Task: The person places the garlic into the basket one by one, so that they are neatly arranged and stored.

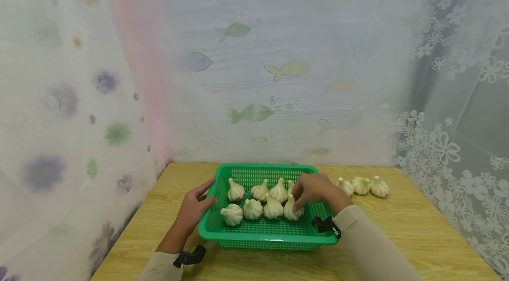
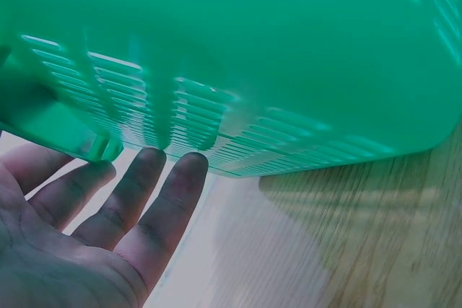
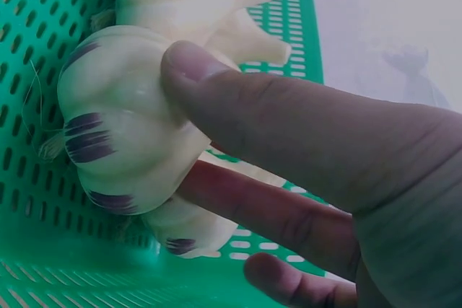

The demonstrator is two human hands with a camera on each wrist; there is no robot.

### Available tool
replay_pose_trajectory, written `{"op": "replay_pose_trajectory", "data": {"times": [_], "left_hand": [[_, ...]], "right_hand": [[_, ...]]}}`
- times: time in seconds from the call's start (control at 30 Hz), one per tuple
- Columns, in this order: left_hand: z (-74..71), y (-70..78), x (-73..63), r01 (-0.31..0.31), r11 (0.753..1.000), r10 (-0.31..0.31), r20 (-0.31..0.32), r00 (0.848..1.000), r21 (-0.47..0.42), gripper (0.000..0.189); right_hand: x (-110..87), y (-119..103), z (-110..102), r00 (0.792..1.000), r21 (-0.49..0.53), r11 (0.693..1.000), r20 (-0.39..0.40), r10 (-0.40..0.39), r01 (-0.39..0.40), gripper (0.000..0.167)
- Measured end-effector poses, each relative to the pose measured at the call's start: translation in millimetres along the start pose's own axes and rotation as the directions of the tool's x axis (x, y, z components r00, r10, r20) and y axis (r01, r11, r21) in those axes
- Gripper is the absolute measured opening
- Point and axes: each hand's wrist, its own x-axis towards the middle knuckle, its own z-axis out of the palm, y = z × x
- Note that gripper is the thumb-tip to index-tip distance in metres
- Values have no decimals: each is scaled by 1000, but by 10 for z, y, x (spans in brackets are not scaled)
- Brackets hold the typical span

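A green plastic basket stands on the table with several garlic bulbs in two rough rows inside it. My right hand reaches over the basket's right side and pinches a garlic bulb at the right end of the near row. In the right wrist view, thumb and fingers lie on either side of that pale bulb, which has purple streaks near its root. On the left, my left hand touches the basket's side, its fingers fairly straight against the slotted wall in the left wrist view.
Three more garlic bulbs lie on the wooden table to the right of the basket. Behind the table hangs a pale curtain with printed fish, and flowered curtains stand at the sides.
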Motion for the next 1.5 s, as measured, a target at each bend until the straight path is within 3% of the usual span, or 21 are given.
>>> {"op": "replay_pose_trajectory", "data": {"times": [0.23, 0.43, 0.63, 0.9, 1.2, 1.5], "left_hand": [[-1, 3, 4, 2, 1000, -2, 2, 1000, 3, 64], [-9, 21, -20, -3, 999, 3, -8, 1000, 33, 64], [-11, 14, -18, 13, 1000, -13, -9, 1000, 6, 64], [-22, -29, 11, -10, 1000, 10, 6, 1000, 8, 64], [-17, -28, 14, -8, 1000, 8, 5, 1000, 27, 64], [4, -24, 14, -11, 1000, 11, -7, 1000, 12, 64]], "right_hand": [[-22, -23, -16, 1000, -17, 1000, -1, -12, 12, 21], [-18, -55, -33, 1000, -36, 999, 9, 10, -10, 27], [-6, -67, -20, 1000, -27, 999, 18, 26, -25, 32], [13, -34, 7, 999, -32, 999, 13, 30, -30, 31], [7, 0, 4, 1000, 27, 1000, -10, 15, -15, 27], [-36, 44, -80, 998, 182, 981, -17, -68, 70, 28]]}}
